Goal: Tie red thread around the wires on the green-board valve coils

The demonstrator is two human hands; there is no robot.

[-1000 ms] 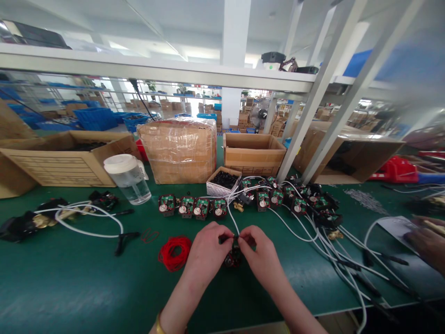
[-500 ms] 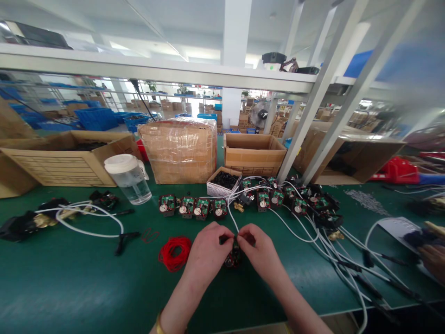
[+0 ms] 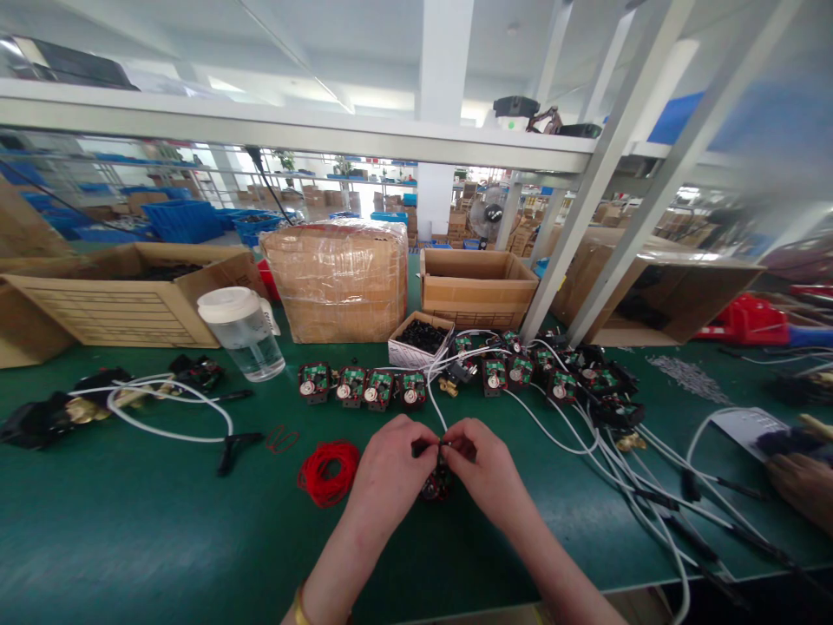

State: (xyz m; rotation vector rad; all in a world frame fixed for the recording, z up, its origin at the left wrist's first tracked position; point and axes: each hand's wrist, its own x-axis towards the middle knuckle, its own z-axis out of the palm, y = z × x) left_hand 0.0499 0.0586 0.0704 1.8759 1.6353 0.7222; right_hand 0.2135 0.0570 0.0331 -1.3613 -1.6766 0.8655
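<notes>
Thumb and fingers of my left hand (image 3: 394, 464) are pinched together over a small circuit-board unit (image 3: 435, 488) on the green table. From the other side, my right hand (image 3: 485, 458) pinches at the same spot, its fingertips almost touching those of the left. What lies between the fingertips is too small and hidden to make out. A white cable (image 3: 437, 404) leads down to the unit from behind. Close by my left wrist is a coil of red wire (image 3: 329, 473), with a few loose red wire pieces (image 3: 281, 439) beside it.
Several similar board units (image 3: 379, 389) stand in a row behind my hands. A small box of black parts (image 3: 422, 338) sits behind them. White cables (image 3: 641, 495) spread over the right side. A water jug (image 3: 242, 334) stands left; another person's hand (image 3: 803, 482) is far right.
My right fingertips have shifted slightly left, closer to the left ones. My left hand stays nearly still. The other person's hand at the far right has moved a little left.
</notes>
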